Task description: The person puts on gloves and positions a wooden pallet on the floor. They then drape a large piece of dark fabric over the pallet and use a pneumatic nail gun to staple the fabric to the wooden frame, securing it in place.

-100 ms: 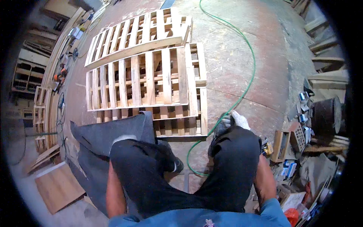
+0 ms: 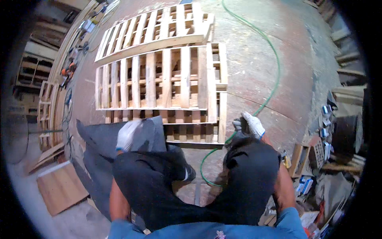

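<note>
My left hand (image 2: 129,135), in a white knitted glove, is blurred over a dark grey sheet (image 2: 92,133); its fingers are unclear, and I cannot tell if it touches the sheet. My right hand (image 2: 250,125), gloved in white with grey fingers, hovers by my right knee (image 2: 249,153) near a green hose (image 2: 277,73), fingers curled; whatever they hold, if anything, cannot be made out. In front of me lie wooden slatted pallets (image 2: 185,75), stacked and overlapping, with another slatted pallet (image 2: 181,20) behind them. The grey sheet reaches up against the nearest pallet's left part.
Long boards and frames (image 2: 47,107) line the left side, with orange tools (image 2: 69,69) among them. A plywood panel (image 2: 61,187) lies at the lower left. Small crates (image 2: 301,159), boxes and scrap wood crowd the right edge. The hose winds over the concrete floor (image 2: 294,55) to my feet.
My left hand has risen from behind my knee to over the grey sheet. My right hand has lifted slightly upward and to the right. The whole view has shifted a little.
</note>
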`<state>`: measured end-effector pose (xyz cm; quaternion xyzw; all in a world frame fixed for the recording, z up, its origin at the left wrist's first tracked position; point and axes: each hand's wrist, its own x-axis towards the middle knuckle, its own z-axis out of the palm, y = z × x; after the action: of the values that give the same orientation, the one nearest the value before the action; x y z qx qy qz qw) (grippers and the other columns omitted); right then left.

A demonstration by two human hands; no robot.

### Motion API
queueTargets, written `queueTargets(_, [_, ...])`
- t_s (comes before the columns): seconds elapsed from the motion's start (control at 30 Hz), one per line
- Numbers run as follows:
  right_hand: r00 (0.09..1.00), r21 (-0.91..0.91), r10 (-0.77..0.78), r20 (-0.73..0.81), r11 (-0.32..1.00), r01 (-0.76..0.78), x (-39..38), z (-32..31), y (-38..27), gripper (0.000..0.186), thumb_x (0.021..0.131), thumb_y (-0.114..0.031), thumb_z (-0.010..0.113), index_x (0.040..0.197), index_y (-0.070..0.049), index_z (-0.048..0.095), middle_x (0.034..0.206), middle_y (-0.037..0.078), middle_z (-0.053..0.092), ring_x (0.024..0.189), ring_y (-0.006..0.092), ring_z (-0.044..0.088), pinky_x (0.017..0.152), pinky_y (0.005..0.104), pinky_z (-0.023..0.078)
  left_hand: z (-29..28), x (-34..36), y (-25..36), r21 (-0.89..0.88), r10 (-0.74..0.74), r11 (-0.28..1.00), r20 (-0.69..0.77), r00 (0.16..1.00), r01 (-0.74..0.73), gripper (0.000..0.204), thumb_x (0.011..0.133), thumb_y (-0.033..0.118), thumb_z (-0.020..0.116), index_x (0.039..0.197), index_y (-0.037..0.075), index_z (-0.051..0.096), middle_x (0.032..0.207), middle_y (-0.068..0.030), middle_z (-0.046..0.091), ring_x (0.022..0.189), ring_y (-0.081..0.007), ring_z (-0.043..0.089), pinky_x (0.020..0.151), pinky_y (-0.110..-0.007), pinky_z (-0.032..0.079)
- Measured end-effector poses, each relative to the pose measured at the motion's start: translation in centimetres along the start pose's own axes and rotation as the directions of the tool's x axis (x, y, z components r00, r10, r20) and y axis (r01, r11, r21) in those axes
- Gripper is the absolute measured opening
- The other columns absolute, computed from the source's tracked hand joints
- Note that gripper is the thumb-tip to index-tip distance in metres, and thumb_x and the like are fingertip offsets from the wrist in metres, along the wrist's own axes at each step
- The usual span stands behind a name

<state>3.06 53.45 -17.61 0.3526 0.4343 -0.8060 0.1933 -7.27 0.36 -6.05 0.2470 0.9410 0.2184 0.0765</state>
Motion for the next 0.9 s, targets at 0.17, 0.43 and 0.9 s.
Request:
queueTargets(0.17, [0.988,-0.098,0.040,0.149,0.995,-0.026,6.6,9.3,-1.6,0.047,0.099,-0.043,0.059,0.107,0.002,0.067,0.092,0.013,0.072,0.076,0.0219,0.067,0.074,0.0346,0.055,3.7,4.5,1.0,-0.063,-0.244,0.965,0.134,0.960,0.254,0.031,0.091,0.025,0.054,0.105,0.003,0.071,0.110,-0.0191,0.071,0.106,-0.0371,0.066,0.094,-0.045,0.052])
queueTargets(0.43, [0.967,-0.149,-0.046,0.250,0.985,0.086,14.0,13.2,-4.1,0.034,0.098,-0.043,0.064,0.109,-0.011,0.064,0.083,-0.001,0.059,0.070,0.0145,0.055,0.068,0.0314,0.049,11.4,-4.0,-5.9,0.249,-0.516,0.850,0.570,0.639,0.464,0.068,0.102,0.059,0.031,0.109,0.006,0.074,0.098,-0.0214,0.073,0.095,-0.0414,0.068,0.088,-0.048,0.051])
queueTargets(0.9, [0.956,-0.421,-0.253,0.146,0.859,0.291,15.4,17.9,-4.9,0.057,0.098,-0.053,0.057,0.129,-0.005,0.060,0.099,0.008,0.069,0.085,0.0174,0.066,0.075,0.0328,0.053,1.5,3.9,-16.0,-0.560,-0.767,0.623,-0.303,0.565,0.546,0.050,0.098,0.041,0.057,0.120,-0.002,0.064,0.113,-0.0233,0.068,0.104,-0.0375,0.065,0.092,-0.047,0.050])
